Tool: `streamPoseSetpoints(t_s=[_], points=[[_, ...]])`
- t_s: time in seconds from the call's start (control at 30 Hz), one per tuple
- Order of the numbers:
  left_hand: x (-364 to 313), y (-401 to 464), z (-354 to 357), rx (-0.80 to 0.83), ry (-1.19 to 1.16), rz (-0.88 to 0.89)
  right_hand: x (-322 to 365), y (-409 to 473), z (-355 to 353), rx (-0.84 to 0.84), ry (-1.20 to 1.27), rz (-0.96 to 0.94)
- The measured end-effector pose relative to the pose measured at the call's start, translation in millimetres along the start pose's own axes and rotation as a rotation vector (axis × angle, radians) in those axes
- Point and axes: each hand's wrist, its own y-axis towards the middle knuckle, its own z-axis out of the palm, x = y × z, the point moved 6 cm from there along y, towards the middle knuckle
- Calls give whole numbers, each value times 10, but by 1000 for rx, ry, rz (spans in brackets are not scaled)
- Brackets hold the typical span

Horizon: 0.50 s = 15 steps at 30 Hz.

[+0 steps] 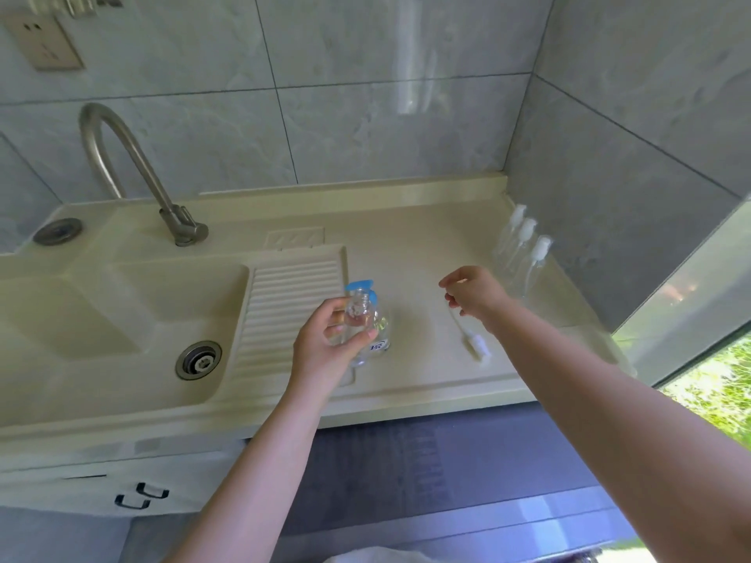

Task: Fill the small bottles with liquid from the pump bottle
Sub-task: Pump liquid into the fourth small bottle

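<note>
- The left hand (330, 339) has its fingers and thumb curled round a small clear bottle (357, 319), holding it above the counter (426, 384) with the uncapped neck pointing up and away from the person.
- Just behind that bottle, partly hidden by it, stands the pump bottle (376, 319); its blue pump head (358, 286) sits right beside the open neck, on the far side.
- The right hand (473, 292) hovers to the right, fingers loosely bent and holding nothing.
- Just below and nearer than that hand, the removed white pump cap (473, 341) lies flat on the counter, its dip tube running up toward the hand.
- Three more capped small bottles (524, 253) stand further right, by the wall.
- Likely next: the free right hand is the one to press the pump, which lies to its left.
</note>
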Motion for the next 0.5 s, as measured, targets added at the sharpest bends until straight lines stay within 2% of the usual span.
streamPoseSetpoints(t_s=[0.27, 0.4, 0.5], points=[[-240, -160, 169, 29, -162, -48, -389, -56, -90, -61, -351, -58], [-300, -201, 231, 28, -169, -26, -535, -26, -47, -16, -457, -79], [-315, -231, 260, 30, -160, -23, -673, -27, 76, 90, -582, -76]])
